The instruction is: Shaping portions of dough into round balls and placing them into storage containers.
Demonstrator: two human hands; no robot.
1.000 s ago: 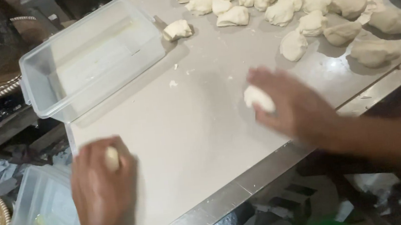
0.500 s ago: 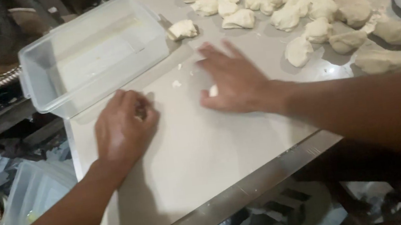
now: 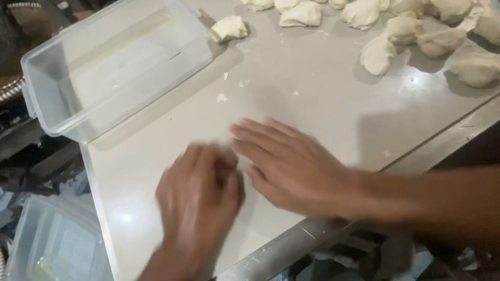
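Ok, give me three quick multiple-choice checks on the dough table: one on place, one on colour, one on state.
1. Where is the clear plastic container that stands on the table?
A. at the far left edge
B. in the middle of the dough pieces
C. under the right hand

2. What colour are the dough pieces?
A. dark brown
B. off-white
C. green

3. How are the left hand and the right hand placed?
A. raised high above the table
B. palms down, low over the table, side by side
C. both inside the container

Answers: 1 A, it stands at the far left edge. 2 B, the lumps are pale off-white. 3 B, both lie flat near the front edge.
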